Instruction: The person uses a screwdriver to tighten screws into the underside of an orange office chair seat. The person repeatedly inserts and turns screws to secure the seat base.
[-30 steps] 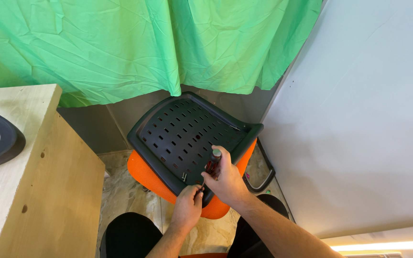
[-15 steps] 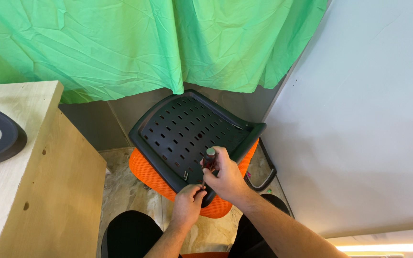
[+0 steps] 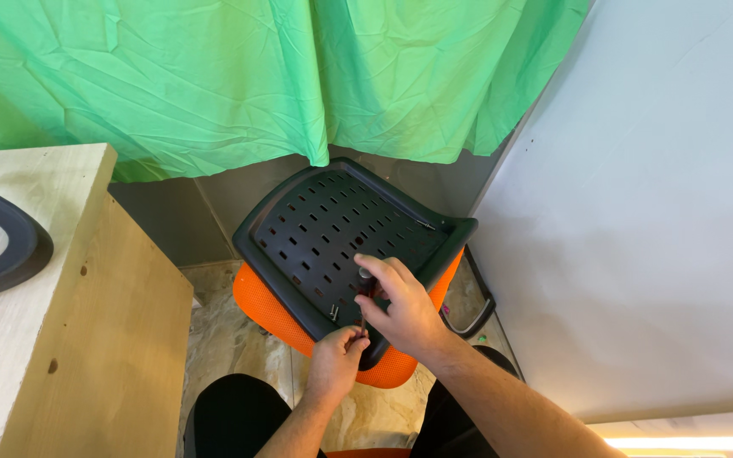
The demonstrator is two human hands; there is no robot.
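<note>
1. A crumpled green curtain hangs across the back of the room, a plain white wall runs down the right, and a pale wooden cabinet stands at left with a dark curved part resting on its top; the floor is mottled stone tile.
2. Compared with half a second ago, the scene is much the same: the black perforated chair seat on its orange cushion sits in the same place, and the right hand has edged only slightly.
3. The right hand arches over the near edge of the seat, fingers curled tight around a screwdriver held upright against the plastic.
4. The left hand sits just below, fingertips pinched together at the tool's lower end, beside a small metal bracket.
</note>
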